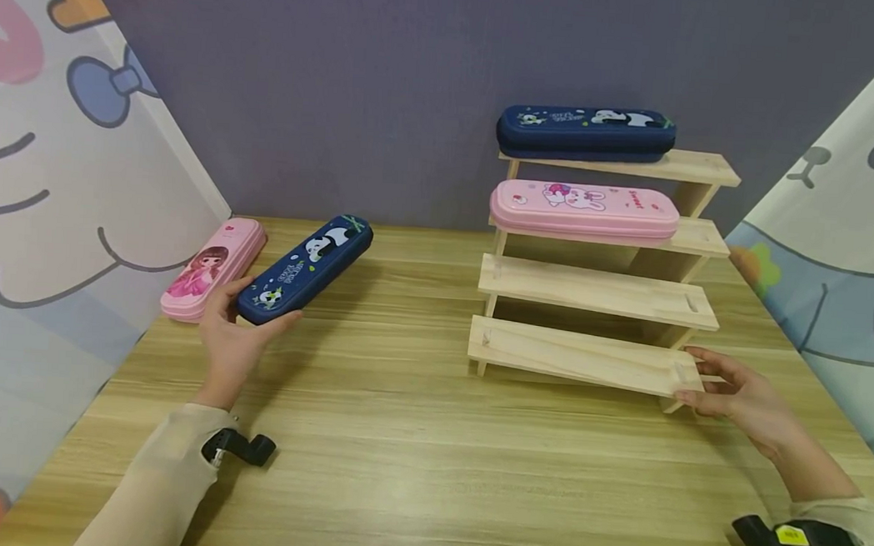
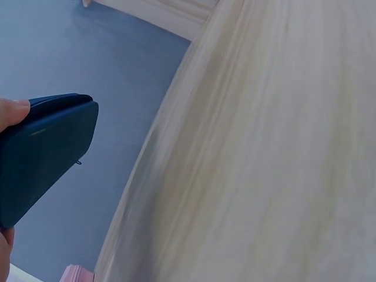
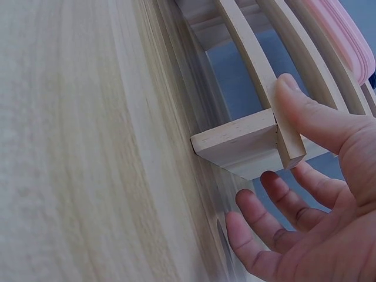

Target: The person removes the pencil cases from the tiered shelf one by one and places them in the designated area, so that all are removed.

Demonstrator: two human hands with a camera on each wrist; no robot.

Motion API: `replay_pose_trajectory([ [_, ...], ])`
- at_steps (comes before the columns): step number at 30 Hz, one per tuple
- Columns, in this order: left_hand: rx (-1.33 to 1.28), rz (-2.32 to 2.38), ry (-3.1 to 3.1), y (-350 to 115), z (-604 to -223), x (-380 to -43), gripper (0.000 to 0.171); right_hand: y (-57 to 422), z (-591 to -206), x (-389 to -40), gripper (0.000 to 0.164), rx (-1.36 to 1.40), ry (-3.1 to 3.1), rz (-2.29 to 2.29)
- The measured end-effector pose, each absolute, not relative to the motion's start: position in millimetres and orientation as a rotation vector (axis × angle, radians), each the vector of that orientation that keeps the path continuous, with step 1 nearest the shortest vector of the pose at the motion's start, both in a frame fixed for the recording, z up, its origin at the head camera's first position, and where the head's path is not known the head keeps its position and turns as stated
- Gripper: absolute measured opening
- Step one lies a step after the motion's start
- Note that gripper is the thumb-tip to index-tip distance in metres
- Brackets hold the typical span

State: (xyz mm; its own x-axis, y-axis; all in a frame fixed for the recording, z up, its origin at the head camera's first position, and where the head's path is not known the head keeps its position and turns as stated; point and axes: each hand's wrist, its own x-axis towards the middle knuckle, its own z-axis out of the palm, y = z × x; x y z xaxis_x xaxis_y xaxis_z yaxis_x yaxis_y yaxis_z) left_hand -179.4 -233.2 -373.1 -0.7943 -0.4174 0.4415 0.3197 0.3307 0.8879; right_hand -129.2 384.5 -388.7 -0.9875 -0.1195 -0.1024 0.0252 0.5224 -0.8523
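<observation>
My left hand [image 1: 233,348] grips the near end of a navy pencil case [image 1: 305,269] with a panda design, thumb and fingers on its opposite sides. In the left wrist view the navy case [image 2: 50,150] is held above the tabletop. Just left of it, a pink pencil case [image 1: 215,269] with a princess picture lies on the table. At the right, my right hand [image 1: 748,401] holds the right end of the lowest shelf of a stepped wooden rack [image 1: 590,353]. The right wrist view has the thumb [image 3: 299,106] against the board's edge, with the other fingers bent below.
On the rack's top shelf lies another navy panda pencil case [image 1: 586,133]; a pink bunny one [image 1: 584,209] is on the shelf below. The two lower shelves show bare wood. A grey partition [image 1: 343,92] stands behind the wooden table [image 1: 396,454], with cartoon-printed panels at both sides.
</observation>
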Motion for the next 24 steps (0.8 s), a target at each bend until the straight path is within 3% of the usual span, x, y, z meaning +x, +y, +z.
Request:
replay_pose_trajectory([
  [6, 0.149, -1.512, -1.971, -249.3, -390.8, -190.7, 0.071, 384.8, -388.9, -129.3, 0.069, -0.078, 2.612, -1.467],
  [24, 0.352, -1.436, -1.975, -265.4, -394.8, -194.6, 0.079, 384.1, -388.4, -129.2, 0.067, -0.070, 2.617, -1.468],
])
